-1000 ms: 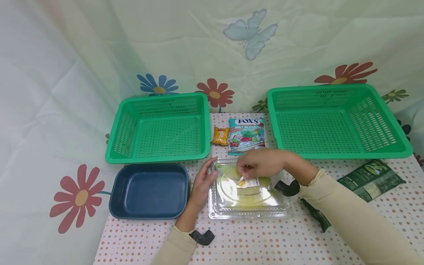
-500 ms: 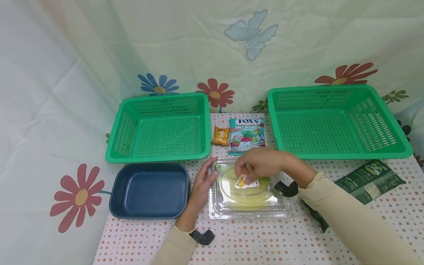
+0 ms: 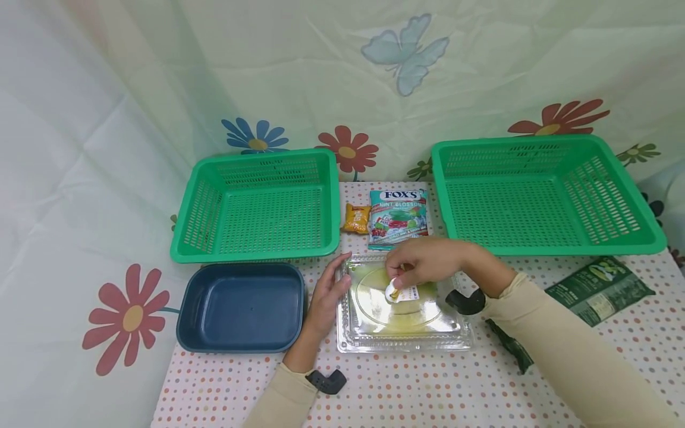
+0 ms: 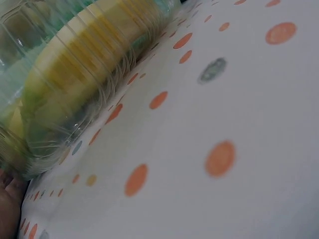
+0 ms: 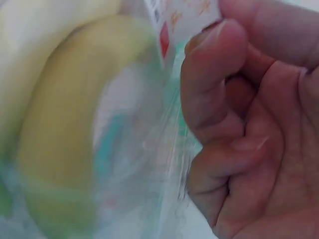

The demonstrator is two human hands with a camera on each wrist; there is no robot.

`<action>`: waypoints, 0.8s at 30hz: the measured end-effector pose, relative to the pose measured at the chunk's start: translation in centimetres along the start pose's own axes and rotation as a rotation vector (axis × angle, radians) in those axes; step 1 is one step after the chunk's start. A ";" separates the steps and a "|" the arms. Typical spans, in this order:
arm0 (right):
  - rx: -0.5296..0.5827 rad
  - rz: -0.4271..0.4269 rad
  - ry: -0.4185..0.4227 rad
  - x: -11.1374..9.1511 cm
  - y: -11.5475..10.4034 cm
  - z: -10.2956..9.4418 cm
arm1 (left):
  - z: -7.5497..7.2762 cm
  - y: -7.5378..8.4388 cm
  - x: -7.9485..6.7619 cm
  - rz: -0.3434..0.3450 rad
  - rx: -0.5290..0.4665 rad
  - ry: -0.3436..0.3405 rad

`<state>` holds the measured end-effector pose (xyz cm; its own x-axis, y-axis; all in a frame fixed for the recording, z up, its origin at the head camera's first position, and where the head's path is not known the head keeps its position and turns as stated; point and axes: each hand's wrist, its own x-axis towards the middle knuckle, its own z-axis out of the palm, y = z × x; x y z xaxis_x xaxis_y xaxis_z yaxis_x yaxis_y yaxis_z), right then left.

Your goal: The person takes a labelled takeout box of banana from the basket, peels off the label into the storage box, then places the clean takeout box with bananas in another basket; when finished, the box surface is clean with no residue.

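A clear plastic clamshell box [image 3: 353,343] lies on the table, with bananas [image 4: 70,64] inside. On its lid is a white sticker label [image 3: 411,293] with a banana picture. My right hand [image 3: 423,261] pinches the left end of the label between thumb and index finger, and that end curls up off the lid. In the right wrist view the printed label [image 5: 184,20] shows between the fingertips, with the other fingers folded in. My left hand [image 3: 324,302] rests along the box's left side, its fingers extended and thumb at the lid's edge.
Two green baskets [image 3: 257,257] stand at the back left and back right. A dark blue tub [image 3: 241,309] sits left of my left hand. Behind the box lie a Fox's candy bag [image 3: 398,220] and a small orange packet [image 3: 356,219]. A green packet [image 3: 605,291] lies at right, near my right forearm.
Half a second ago the label's left end lay flatter with its banana picture showing; now it is bent up in my right fingers. My left hand has stayed against the box.
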<state>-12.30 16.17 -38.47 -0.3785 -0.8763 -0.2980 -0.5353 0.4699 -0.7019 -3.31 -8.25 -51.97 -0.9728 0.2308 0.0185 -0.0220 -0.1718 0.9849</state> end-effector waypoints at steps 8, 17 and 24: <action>0.129 0.014 -0.037 -0.2 0.4 -0.3 | -0.2 0.0 -0.1 0.009 0.006 -0.010; 0.276 0.140 -0.047 -0.3 0.0 -0.1 | -0.1 0.1 -0.1 0.011 0.014 -0.002; 0.250 0.159 0.012 -0.5 -0.2 0.3 | 0.3 0.4 -0.1 -0.009 -0.002 0.010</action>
<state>-11.77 16.47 -38.41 -0.4528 -0.7916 -0.4104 -0.2663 0.5594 -0.7850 -3.15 -8.08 -51.57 -0.9748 0.2228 0.0078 -0.0313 -0.1717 0.9847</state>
